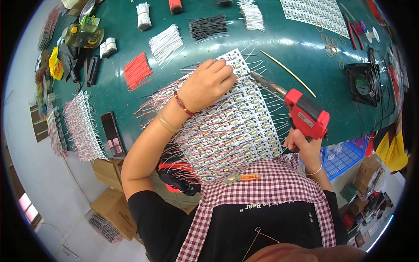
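Observation:
A white panel of small circuit boards (258, 117) lies at a slant in front of me, with rows of red, black and white wires soldered along it and sticking out past its edges. Over its upper part rests my left hand (207, 87), fingers curled and closed; what they pinch, if anything, is hidden. My right hand (305, 146) grips a red and black soldering gun (307, 114) by its handle. The gun's metal tip points at the panel's upper right edge, close to my left fingertips.
Cut wires lie beyond the panel: a red pile (137, 70), a white pile (166, 45) and a black pile (207, 28). A thin stick (288, 73) and a black fan (363, 84) are at right. A phone (112, 133) and a wired panel (82, 126) sit left.

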The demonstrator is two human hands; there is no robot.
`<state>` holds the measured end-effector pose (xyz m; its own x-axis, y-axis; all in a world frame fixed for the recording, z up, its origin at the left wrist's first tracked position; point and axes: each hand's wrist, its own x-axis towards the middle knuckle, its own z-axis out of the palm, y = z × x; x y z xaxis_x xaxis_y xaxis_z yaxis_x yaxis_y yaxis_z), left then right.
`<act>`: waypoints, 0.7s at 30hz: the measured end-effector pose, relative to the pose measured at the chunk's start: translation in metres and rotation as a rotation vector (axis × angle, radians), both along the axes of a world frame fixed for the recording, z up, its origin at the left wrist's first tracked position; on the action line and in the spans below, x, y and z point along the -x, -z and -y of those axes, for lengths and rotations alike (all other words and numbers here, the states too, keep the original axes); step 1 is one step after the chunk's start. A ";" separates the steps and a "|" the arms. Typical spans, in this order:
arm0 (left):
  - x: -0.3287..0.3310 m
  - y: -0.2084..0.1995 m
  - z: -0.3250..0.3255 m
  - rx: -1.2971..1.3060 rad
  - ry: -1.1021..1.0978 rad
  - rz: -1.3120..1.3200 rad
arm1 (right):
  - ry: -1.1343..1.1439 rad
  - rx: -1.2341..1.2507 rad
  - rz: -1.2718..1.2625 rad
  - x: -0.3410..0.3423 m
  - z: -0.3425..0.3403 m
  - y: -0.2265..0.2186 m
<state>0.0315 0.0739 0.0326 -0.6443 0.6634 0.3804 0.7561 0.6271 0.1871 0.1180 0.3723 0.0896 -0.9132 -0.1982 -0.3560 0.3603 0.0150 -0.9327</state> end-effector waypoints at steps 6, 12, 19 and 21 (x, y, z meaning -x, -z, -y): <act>-0.001 0.003 0.000 -0.056 0.007 0.003 | -0.057 -0.137 0.074 0.000 0.005 0.006; -0.001 0.003 -0.001 -0.071 0.011 0.000 | -0.052 -0.103 0.057 0.000 0.003 0.009; -0.001 0.002 -0.001 -0.097 -0.010 0.023 | 0.017 -0.064 -0.039 -0.005 -0.004 0.000; -0.001 0.001 -0.001 -0.088 -0.009 0.023 | 0.037 -0.007 -0.068 -0.006 -0.005 0.000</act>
<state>0.0322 0.0753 0.0319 -0.6591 0.6223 0.4223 0.7456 0.6140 0.2590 0.1243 0.3774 0.0891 -0.9422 -0.1614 -0.2936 0.2961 0.0090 -0.9551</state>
